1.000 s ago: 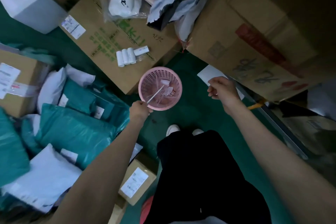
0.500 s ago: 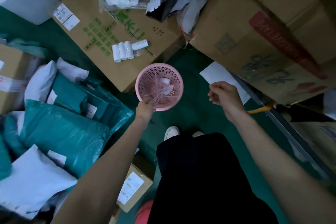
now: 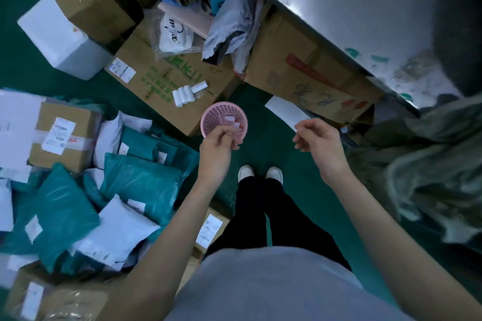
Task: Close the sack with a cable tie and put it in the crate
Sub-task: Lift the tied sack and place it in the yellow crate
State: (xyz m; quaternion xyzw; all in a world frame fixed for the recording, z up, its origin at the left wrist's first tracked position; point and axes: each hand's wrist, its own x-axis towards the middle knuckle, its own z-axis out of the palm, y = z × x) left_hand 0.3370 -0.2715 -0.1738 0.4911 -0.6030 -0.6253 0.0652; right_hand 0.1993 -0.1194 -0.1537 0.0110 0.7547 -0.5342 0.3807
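A small pink mesh basket (image 3: pixel 211 118) stands on the green floor just ahead of my feet, with white slips and thin pale ties inside. My left hand (image 3: pixel 217 150) hovers over its near rim, fingertips pinched on a thin cable tie that barely shows through the blur. Level with it, my right hand (image 3: pixel 319 142) hangs about a hand's width to the right of the basket, fingers loosely curled and holding nothing. A crumpled grey-green sack (image 3: pixel 422 164) lies on the floor at my right. No crate is visible.
Teal and white mailer bags (image 3: pixel 135 180) and taped cartons (image 3: pixel 62 135) pile up on the left. Big cardboard boxes (image 3: pixel 294 65) crowd the floor ahead, one carrying white paper rolls (image 3: pixel 183 94). A grey tabletop edge (image 3: pixel 339 21) runs across the upper right.
The view has pulled back and swung right, bringing the sack into sight. My left hand has risen from inside the basket to its near rim. My right hand has drifted right and loosened.
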